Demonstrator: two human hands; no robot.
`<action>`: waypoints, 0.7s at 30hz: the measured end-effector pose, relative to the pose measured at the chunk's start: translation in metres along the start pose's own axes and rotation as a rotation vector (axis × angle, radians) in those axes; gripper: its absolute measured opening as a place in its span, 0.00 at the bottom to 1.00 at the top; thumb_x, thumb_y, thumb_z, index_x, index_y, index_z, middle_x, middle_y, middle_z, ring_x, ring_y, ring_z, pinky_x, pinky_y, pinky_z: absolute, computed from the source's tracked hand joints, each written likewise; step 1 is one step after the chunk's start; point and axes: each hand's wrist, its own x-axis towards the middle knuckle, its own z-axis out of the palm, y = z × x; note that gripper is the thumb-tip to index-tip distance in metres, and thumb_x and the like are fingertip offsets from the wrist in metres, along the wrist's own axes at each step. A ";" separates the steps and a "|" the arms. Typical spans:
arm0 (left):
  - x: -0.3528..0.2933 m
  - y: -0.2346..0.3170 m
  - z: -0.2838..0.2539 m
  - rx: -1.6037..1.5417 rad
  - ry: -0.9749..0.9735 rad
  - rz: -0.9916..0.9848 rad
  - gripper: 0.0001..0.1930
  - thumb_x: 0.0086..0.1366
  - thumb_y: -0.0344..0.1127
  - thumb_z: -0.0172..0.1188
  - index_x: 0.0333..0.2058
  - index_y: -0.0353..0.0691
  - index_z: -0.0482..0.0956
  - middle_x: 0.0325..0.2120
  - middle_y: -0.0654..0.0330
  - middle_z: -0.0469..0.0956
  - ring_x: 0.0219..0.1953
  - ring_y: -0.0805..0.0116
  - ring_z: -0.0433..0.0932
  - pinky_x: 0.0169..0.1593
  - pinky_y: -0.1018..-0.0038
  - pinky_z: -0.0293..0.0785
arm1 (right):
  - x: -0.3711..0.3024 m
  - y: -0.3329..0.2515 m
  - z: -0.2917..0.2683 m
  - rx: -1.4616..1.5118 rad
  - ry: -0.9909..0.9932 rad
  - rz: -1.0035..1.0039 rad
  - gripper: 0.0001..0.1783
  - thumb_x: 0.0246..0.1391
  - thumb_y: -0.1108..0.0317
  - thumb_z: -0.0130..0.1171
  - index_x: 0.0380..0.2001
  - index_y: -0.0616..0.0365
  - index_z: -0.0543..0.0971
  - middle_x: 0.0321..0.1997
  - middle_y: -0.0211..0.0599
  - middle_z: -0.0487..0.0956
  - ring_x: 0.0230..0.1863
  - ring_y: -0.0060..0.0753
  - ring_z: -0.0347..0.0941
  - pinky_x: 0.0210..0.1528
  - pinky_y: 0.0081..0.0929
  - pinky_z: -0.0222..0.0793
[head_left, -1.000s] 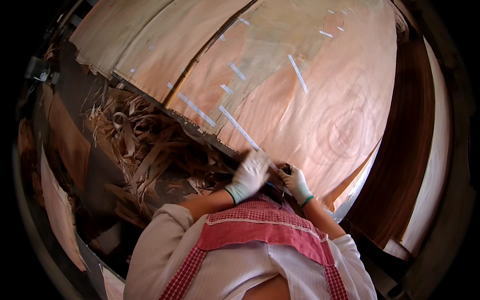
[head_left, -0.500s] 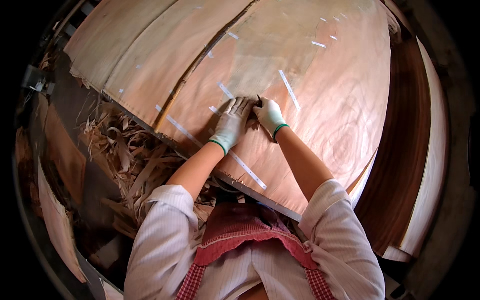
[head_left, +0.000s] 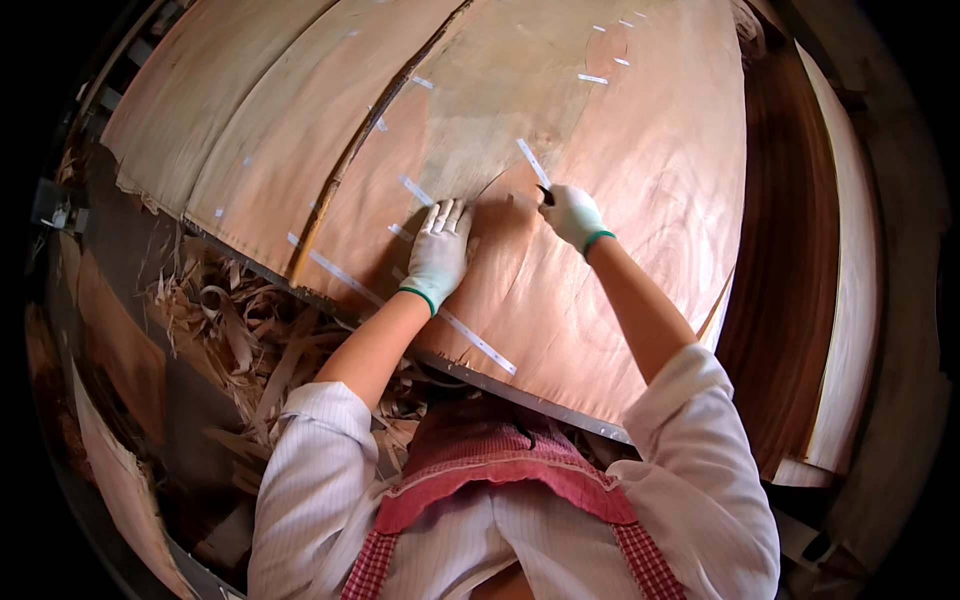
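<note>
A large sheet of pinkish-brown wood veneer lies in front of me, with strips of white perforated tape stuck on it. My left hand, in a white glove with a green cuff, presses flat on the sheet, fingers stretched out. To its right, my gloved right hand is closed around a small dark tool, perhaps a knife; most of it is hidden in the fist. Between the hands a lifted veneer flap with a curved edge shows. Another tape strip runs just beyond the right hand.
Curled veneer scraps are heaped below the table's left edge. A dark split with a bark-like edge crosses the veneer on the left. Stacked dark red-brown sheets stand along the right side. Loose boards lean at far left.
My right hand has moved right with the dark tool, away from my left hand. A lifted veneer flap now shows between them. The whole view has shifted slightly.
</note>
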 end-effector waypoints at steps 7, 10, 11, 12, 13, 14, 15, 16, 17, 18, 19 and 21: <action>-0.005 0.076 0.009 -0.057 0.022 0.253 0.30 0.63 0.47 0.51 0.59 0.35 0.65 0.61 0.50 0.64 0.66 0.56 0.56 0.70 0.62 0.43 | -0.070 0.033 0.048 0.065 0.133 -0.052 0.14 0.50 0.64 0.62 0.32 0.66 0.77 0.24 0.46 0.77 0.26 0.41 0.75 0.31 0.37 0.68; 0.004 0.084 0.011 0.044 0.010 0.206 0.29 0.64 0.47 0.50 0.58 0.34 0.67 0.61 0.50 0.64 0.66 0.56 0.57 0.70 0.61 0.43 | -0.067 0.048 0.008 -0.029 0.003 0.094 0.13 0.48 0.63 0.63 0.28 0.65 0.78 0.23 0.46 0.78 0.25 0.44 0.75 0.30 0.36 0.68; 0.003 0.091 0.007 -0.047 -0.050 0.144 0.27 0.63 0.43 0.52 0.57 0.33 0.67 0.61 0.49 0.63 0.66 0.56 0.58 0.70 0.62 0.47 | -0.077 0.055 0.007 0.118 -0.064 0.134 0.14 0.49 0.61 0.61 0.28 0.63 0.79 0.26 0.53 0.78 0.31 0.55 0.76 0.34 0.43 0.71; 0.003 0.091 0.020 -0.003 0.077 0.210 0.25 0.62 0.37 0.53 0.57 0.32 0.67 0.61 0.49 0.63 0.64 0.55 0.61 0.68 0.63 0.52 | -0.089 0.051 0.007 0.368 -0.133 0.217 0.14 0.49 0.61 0.62 0.30 0.62 0.80 0.27 0.53 0.79 0.30 0.52 0.76 0.33 0.41 0.72; -0.001 0.108 0.018 -0.105 0.168 0.287 0.23 0.63 0.35 0.50 0.56 0.32 0.68 0.60 0.48 0.65 0.64 0.57 0.62 0.68 0.64 0.53 | -0.099 0.065 0.025 0.378 -0.128 0.205 0.14 0.48 0.61 0.62 0.31 0.61 0.81 0.28 0.53 0.79 0.30 0.52 0.76 0.34 0.41 0.72; -0.007 0.129 0.016 -0.207 0.253 0.355 0.21 0.64 0.34 0.47 0.55 0.33 0.69 0.59 0.47 0.66 0.63 0.58 0.64 0.68 0.64 0.53 | -0.106 0.077 0.044 0.386 -0.131 0.187 0.14 0.48 0.60 0.62 0.32 0.61 0.81 0.28 0.52 0.79 0.30 0.52 0.76 0.34 0.41 0.72; -0.014 0.140 0.015 -0.254 0.169 0.337 0.20 0.63 0.32 0.48 0.54 0.33 0.69 0.56 0.45 0.69 0.62 0.58 0.65 0.66 0.65 0.56 | -0.115 0.076 0.052 0.295 -0.105 0.228 0.14 0.47 0.60 0.63 0.33 0.59 0.81 0.29 0.52 0.80 0.31 0.53 0.77 0.34 0.41 0.72; -0.019 0.149 0.011 -0.300 0.084 0.316 0.19 0.63 0.31 0.48 0.52 0.33 0.70 0.53 0.43 0.71 0.61 0.59 0.67 0.65 0.65 0.58 | -0.124 0.062 0.049 0.202 -0.083 0.266 0.14 0.47 0.59 0.63 0.33 0.58 0.82 0.29 0.52 0.80 0.31 0.53 0.77 0.35 0.41 0.72; -0.013 0.152 0.009 -0.405 0.032 0.211 0.19 0.61 0.31 0.50 0.51 0.33 0.69 0.47 0.44 0.76 0.53 0.52 0.74 0.62 0.66 0.64 | -0.137 0.054 0.037 0.138 -0.050 0.286 0.16 0.46 0.57 0.64 0.32 0.58 0.82 0.31 0.53 0.80 0.33 0.53 0.77 0.36 0.41 0.72; -0.003 0.150 -0.004 -0.444 -0.025 0.190 0.14 0.61 0.33 0.51 0.44 0.35 0.73 0.34 0.48 0.80 0.39 0.49 0.79 0.53 0.64 0.72 | -0.144 0.064 0.033 0.096 -0.058 0.277 0.16 0.46 0.56 0.64 0.33 0.58 0.82 0.31 0.53 0.80 0.33 0.53 0.77 0.36 0.41 0.72; 0.009 0.136 -0.018 -0.586 -0.194 0.218 0.09 0.61 0.33 0.50 0.37 0.37 0.75 0.25 0.49 0.79 0.28 0.47 0.78 0.41 0.58 0.75 | -0.154 0.081 0.030 0.060 -0.081 0.281 0.17 0.46 0.55 0.64 0.33 0.58 0.82 0.30 0.53 0.80 0.33 0.53 0.77 0.36 0.41 0.73; 0.010 0.082 0.019 -0.633 0.089 0.234 0.07 0.59 0.33 0.50 0.25 0.40 0.75 0.27 0.46 0.78 0.32 0.50 0.78 0.33 0.59 0.73 | -0.179 0.115 0.021 0.001 -0.093 0.251 0.20 0.45 0.52 0.64 0.32 0.59 0.82 0.28 0.52 0.80 0.31 0.54 0.77 0.35 0.41 0.72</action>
